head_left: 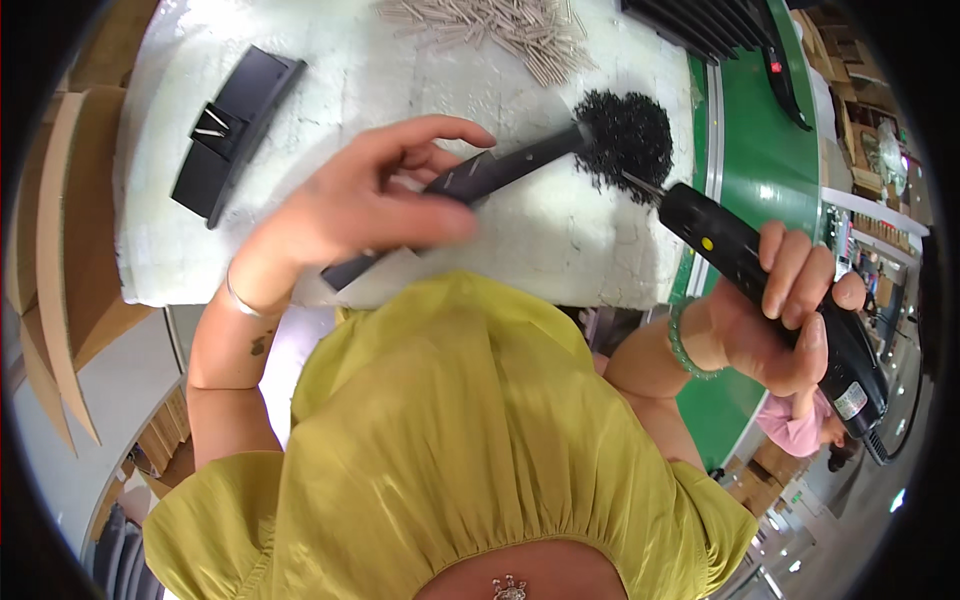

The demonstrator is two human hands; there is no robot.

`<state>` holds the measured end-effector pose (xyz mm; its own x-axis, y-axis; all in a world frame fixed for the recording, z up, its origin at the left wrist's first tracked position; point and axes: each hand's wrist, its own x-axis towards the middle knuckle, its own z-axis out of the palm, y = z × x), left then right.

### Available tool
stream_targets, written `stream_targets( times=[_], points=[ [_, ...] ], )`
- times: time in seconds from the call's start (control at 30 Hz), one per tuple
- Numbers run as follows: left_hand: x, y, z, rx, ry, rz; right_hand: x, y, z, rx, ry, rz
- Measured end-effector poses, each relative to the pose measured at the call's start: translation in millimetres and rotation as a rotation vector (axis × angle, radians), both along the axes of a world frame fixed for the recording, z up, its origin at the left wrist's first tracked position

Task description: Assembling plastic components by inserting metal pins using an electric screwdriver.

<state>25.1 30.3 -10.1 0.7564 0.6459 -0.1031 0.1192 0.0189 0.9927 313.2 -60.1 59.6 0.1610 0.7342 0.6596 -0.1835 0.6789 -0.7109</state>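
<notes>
My right hand point(790, 320) is wrapped around a black corded electric screwdriver point(715, 235) with a yellow dot on its body. Its metal bit point(642, 187) points left, at the edge of a pile of small black screws point(625, 140). My left hand point(390, 190), slightly blurred, grips a long black plastic part point(520, 165) around its middle, with the thumb on the near side and curled fingers on the far side. The part slants from near my body toward the screw pile, and my hand hides some of it.
Another black plastic part point(240, 135), with two metal pins on it, lies at the left of the white-covered table point(540, 270). Many metal pins point(510, 35) are heaped at the back. A green surface point(760, 150) with black ribbed parts point(700, 28) adjoins on the right. Cardboard point(75, 230) stands left.
</notes>
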Motion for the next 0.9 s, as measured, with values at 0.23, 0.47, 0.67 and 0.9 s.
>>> stream_targets(
  times=[0.23,0.47,0.67,0.9],
  points=[
    [-26.4,4.0,-0.7,-0.865,-0.252,0.116,9.0,-9.9,-6.1,-0.032,0.096,-0.085],
    [-39.3,2.3,1.0,-0.835,-0.114,0.221,10.4,-6.5,-11.7,-0.081,0.07,-0.101],
    [-32.7,2.9,1.3,-0.718,-0.056,-0.083,-3.3,12.2,-28.0,-0.156,0.221,-0.181],
    [31.8,-7.2,-1.9,-0.063,0.432,-0.365,-9.0,16.4,-50.3,-0.195,0.272,-0.165]
  ],
)
